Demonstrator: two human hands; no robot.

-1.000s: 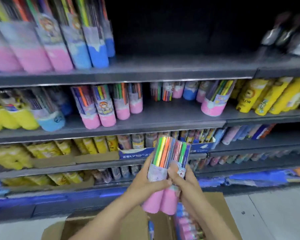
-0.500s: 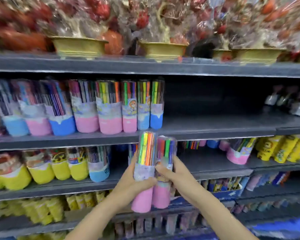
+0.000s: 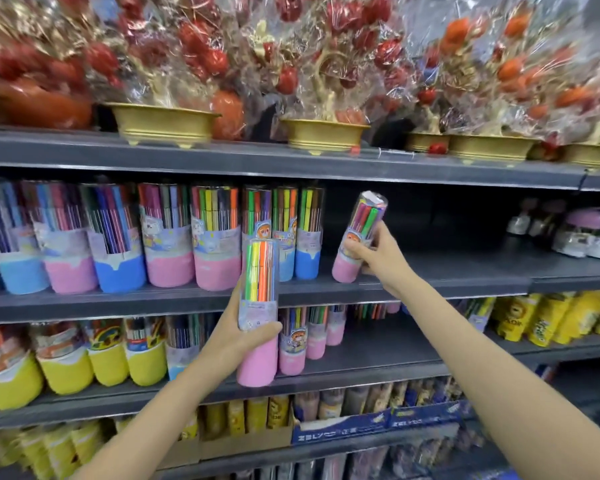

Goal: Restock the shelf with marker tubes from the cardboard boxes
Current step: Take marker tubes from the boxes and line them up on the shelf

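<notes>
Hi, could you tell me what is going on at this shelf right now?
A person is restocking marker tubes. Their right hand holds a pink-based tube, tilted, with its base at the front edge of the grey shelf, just right of the row of pink and blue tubes standing there. Their left hand holds a second pink-based tube upright in front of the shelves, not yet placed.

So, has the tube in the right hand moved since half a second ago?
Yes. The right hand carried its tube away from the left-hand tube, up and right, to the shelf edge beside the blue-based tubes.
</notes>
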